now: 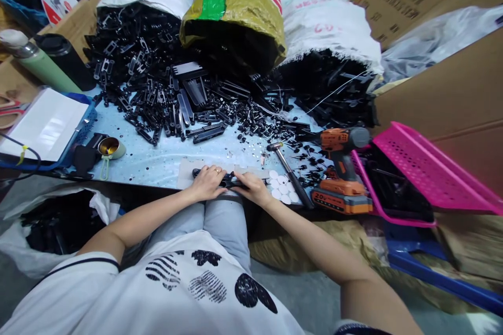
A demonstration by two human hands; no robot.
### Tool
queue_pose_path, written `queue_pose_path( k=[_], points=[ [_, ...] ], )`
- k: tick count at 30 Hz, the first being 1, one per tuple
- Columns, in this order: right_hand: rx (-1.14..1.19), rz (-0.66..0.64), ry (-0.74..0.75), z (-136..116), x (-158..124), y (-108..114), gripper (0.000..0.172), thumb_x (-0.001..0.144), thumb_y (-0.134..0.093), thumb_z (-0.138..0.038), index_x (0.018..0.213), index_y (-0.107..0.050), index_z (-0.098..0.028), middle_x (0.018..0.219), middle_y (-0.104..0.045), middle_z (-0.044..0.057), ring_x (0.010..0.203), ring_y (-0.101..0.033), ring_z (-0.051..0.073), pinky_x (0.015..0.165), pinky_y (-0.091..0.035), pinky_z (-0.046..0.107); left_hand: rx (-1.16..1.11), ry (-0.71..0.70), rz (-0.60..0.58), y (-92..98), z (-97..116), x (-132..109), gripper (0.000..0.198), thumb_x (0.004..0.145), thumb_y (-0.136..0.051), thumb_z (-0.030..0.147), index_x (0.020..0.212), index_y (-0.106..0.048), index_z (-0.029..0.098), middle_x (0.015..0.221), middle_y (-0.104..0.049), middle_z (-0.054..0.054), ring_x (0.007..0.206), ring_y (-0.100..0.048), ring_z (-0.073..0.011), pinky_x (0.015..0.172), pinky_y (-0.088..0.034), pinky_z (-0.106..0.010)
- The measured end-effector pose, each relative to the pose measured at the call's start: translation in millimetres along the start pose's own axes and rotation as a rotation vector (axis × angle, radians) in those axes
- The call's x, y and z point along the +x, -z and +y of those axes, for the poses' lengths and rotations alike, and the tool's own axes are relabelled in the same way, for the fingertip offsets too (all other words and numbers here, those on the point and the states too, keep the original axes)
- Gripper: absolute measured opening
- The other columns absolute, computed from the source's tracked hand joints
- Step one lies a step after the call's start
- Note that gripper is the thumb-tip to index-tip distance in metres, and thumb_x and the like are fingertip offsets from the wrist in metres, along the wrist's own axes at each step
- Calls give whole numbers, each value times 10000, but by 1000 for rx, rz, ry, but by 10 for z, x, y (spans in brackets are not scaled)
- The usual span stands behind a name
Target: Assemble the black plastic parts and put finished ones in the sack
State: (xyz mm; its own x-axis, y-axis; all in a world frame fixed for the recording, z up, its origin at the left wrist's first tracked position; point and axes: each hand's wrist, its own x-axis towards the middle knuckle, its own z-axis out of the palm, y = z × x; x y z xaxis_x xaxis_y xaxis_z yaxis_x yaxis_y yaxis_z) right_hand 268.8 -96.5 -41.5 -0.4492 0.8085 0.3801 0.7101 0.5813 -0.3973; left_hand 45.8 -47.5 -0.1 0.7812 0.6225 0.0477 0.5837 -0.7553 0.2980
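At the table's front edge, my left hand (209, 182) is closed on a long black plastic part (227, 180). My right hand (251, 187) grips the same part from the other side, fingers bent round its right end. The part lies low over a grey board (186, 170), and its middle is partly covered by my fingers. Just right of my right hand, white round discs (281, 187) lie in rows on the board. A hammer (290, 170) with a black handle rests beside the discs.
An orange cordless drill (341, 172) stands at right, next to a pink basket (436, 167). Heaped black parts (133, 73) and small screws (251, 118) spill from sacks at the back. At left are a metal cup (111, 148), a blue tray (87, 115) and bottles (65, 60).
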Motion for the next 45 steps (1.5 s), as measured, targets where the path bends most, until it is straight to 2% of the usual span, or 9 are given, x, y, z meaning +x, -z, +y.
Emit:
queue_pose_path(
  k=[7,13,20,24,28,35,37,41,45],
  points=[
    [-36,-124,143,212,115,82,461,881,-519,-417,1260,-518,-153,807,-618,79,753,-583,172,699,-487,294,-60,140,130,-103,78,-27,449,782,-621,439,1115,-521,155,1004,-585,-108,979,-511,-278,772,-373,-395],
    [-45,-249,345,284,156,112,400,909,-487,-354,1267,-513,-177,799,-598,61,738,-536,155,680,-449,271,-59,30,98,-75,20,-34,525,739,-628,516,1093,-540,138,977,-587,-116,947,-523,-281,766,-394,-390],
    [-112,-341,315,296,217,209,402,933,-421,-415,1230,-548,-176,836,-601,69,762,-533,150,696,-427,261,17,-146,22,15,-74,-94,563,839,-501,529,1217,-465,114,1062,-587,-143,977,-531,-268,806,-384,-361],
    [-283,-345,138,218,222,337,508,889,-403,-572,940,-663,-139,748,-596,86,684,-528,159,592,-375,253,125,-143,35,56,-206,-163,562,880,-454,495,1258,-448,80,1051,-601,-180,918,-570,-261,751,-396,-340],
    [-242,-346,7,-2,249,398,634,822,-365,-705,672,-617,-143,647,-564,76,617,-522,149,540,-316,244,128,-195,71,113,-393,-187,450,921,-358,476,955,-628,117,786,-645,-118,744,-600,-216,645,-418,-302],
    [-267,-439,-80,-365,521,471,615,837,-329,-694,707,-588,-152,682,-588,84,561,-520,139,513,-269,256,67,6,195,226,-558,-57,566,944,-270,479,630,-606,149,569,-602,-84,552,-572,-167,526,-397,-260],
    [-265,-403,-36,-491,569,632,622,851,-290,-684,687,-570,-154,651,-568,76,533,-496,136,495,-256,264,32,-59,197,388,-517,-127,582,936,-258,512,607,-586,160,545,-581,-72,526,-557,-160,514,-399,-263],
    [43,-301,299,-832,537,1040,598,840,-304,-695,641,-533,-179,561,-458,24,504,-437,126,486,-277,276,-205,-294,202,740,-183,-511,650,918,-120,576,637,-578,209,526,-537,-45,501,-531,-155,498,-419,-287],
    [503,-140,465,-1165,431,872,563,797,-367,-733,692,-535,-206,558,-399,1,493,-424,133,486,-337,289,-533,-389,182,748,309,-790,780,869,75,593,717,-606,244,552,-540,-61,536,-554,-163,551,-473,-311]
  ],
)
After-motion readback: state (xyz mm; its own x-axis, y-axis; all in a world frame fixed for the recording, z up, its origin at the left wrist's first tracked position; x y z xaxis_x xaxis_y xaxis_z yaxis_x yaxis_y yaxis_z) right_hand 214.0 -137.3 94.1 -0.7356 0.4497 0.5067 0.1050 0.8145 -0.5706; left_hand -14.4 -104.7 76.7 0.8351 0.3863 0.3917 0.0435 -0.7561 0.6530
